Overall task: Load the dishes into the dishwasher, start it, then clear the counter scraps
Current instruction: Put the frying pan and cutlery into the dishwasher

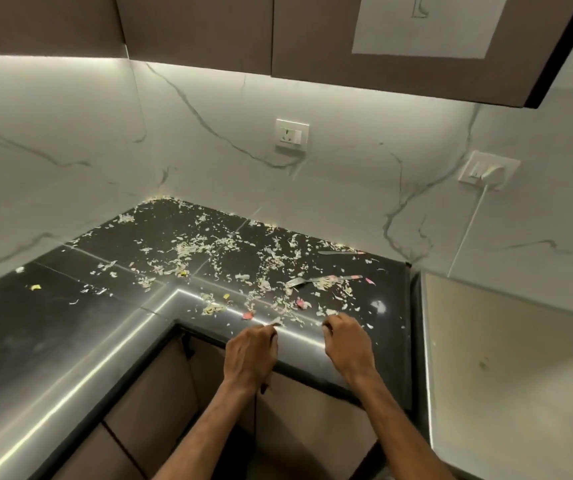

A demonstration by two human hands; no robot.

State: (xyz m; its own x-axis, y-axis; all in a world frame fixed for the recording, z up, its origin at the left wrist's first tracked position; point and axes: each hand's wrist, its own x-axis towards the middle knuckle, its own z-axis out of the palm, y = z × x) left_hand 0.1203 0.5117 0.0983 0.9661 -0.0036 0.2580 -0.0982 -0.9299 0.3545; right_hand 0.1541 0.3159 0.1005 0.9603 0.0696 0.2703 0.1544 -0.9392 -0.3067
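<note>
Pale vegetable scraps (188,249) with a few pink and yellow bits are strewn over the black L-shaped counter (70,327). A fork (307,280) lies among them at the right, and a knife (338,252) lies farther back near the wall. Both my hands are at the counter's front edge with their fingers curled. My left hand (250,351) pinches a pale scrap at its fingertips. My right hand (347,344) curls its fingertips and thumb down round scraps on the counter. The dishwasher is out of view.
A marble backsplash with a socket (292,135) and a plugged-in socket (489,171) with a white cord rises behind the counter. Dark wall cabinets (375,60) hang overhead. A pale appliance top (506,368) adjoins the counter at the right. Cabinet doors (160,403) are below.
</note>
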